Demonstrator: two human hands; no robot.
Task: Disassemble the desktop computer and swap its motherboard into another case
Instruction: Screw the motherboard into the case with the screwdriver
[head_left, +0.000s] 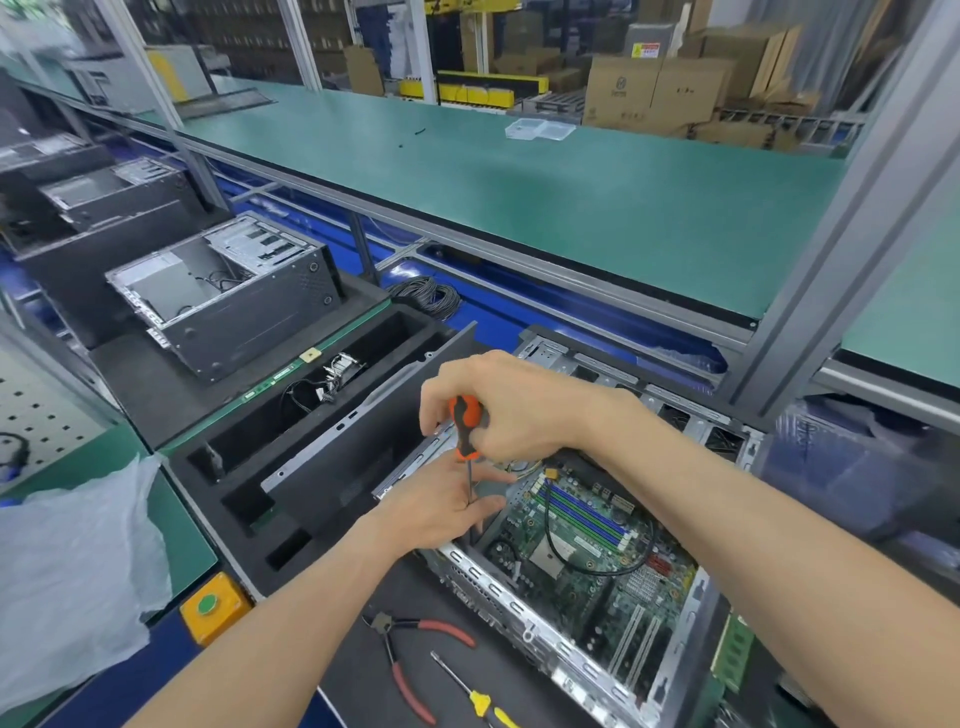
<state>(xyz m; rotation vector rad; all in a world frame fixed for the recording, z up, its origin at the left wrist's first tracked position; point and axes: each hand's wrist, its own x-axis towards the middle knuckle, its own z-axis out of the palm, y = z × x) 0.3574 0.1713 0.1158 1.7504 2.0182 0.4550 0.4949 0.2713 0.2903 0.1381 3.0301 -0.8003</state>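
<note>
over the open case, right hand grips the screwdriver, left hand steadying its shaft.

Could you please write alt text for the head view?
A right hand grips an orange screwdriver upright over an open computer case, while the left hand steadies its shaft above the motherboard. Red pliers lie nearby.

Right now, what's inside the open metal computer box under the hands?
A green motherboard lies inside the case, with blue memory slots and a black cable. The left hand and orange screwdriver hide the corner, so no screw shows.
</note>
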